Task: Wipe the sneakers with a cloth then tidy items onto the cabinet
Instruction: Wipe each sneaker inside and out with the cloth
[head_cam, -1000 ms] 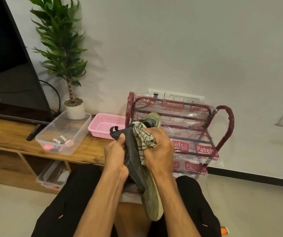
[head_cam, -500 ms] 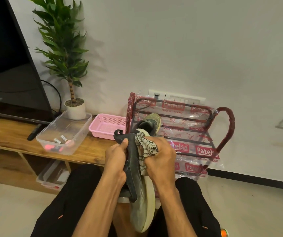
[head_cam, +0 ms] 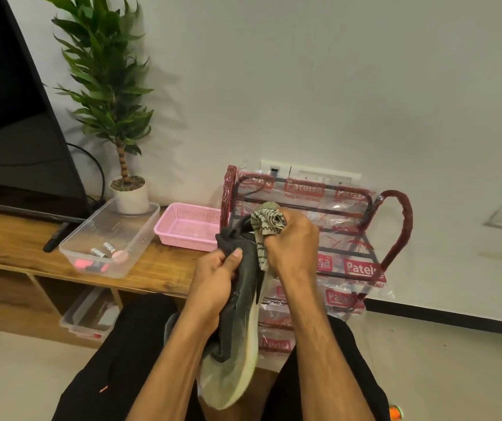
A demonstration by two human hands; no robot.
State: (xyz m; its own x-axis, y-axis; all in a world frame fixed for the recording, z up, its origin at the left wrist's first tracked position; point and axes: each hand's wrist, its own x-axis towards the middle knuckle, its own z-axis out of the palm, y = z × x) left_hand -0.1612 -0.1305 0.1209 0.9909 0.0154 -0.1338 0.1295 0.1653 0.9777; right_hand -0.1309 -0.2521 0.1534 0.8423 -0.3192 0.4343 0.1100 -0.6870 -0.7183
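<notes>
Left hand (head_cam: pixel 213 281) grips dark grey fabric sneaker (head_cam: pixel 245 302), sole rightward, over the lap. Right hand (head_cam: pixel 292 247) clutches bunched striped cloth (head_cam: pixel 266 221) against its top end. Wiping under way; tidying onto wooden cabinet surface (head_cam: pixel 16 244) seemingly not yet started.

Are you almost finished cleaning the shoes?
Not yet; nothing looks finished. The left hand grips the dark sneaker while the right hand presses the striped cloth near its far end. Only this sneaker shows. Tidying onto the wooden cabinet, where a pink basket and clear box sit, is left.
</notes>
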